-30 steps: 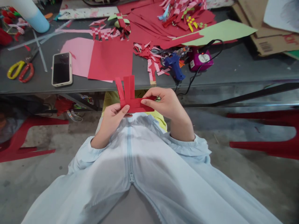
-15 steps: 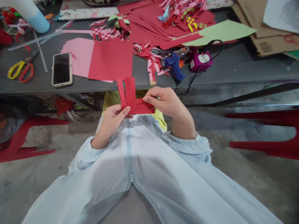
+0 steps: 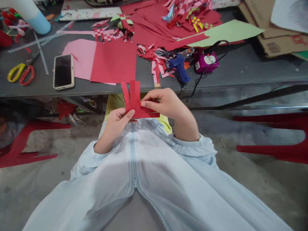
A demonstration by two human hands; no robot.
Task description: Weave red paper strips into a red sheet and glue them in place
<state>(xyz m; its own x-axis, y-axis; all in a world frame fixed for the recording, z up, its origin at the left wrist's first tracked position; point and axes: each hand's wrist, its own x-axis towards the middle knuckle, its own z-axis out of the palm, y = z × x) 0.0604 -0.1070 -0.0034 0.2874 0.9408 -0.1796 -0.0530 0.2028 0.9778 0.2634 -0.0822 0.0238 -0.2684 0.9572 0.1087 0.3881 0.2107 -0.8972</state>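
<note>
Above my lap, just off the table's front edge, I hold red paper strips crossed over one another. Several strips point up toward the table and others point to the right. My left hand pinches the lower left corner, thumb on top. My right hand has thumb and forefinger closed on one of the right-pointing red strips, close to where it meets the upright ones. The tip of that strip is hidden behind my right fingers.
On the dark table lie a phone, scissors, red paper, pink paper, woven paper scraps, a blue glue gun and a purple box with a cable. Cardboard is at the right. Red chairs flank me.
My right hand has moved left along the strips, nearer the upright ones, and the strip it pinches has shifted with it. My left hand keeps its hold.
</note>
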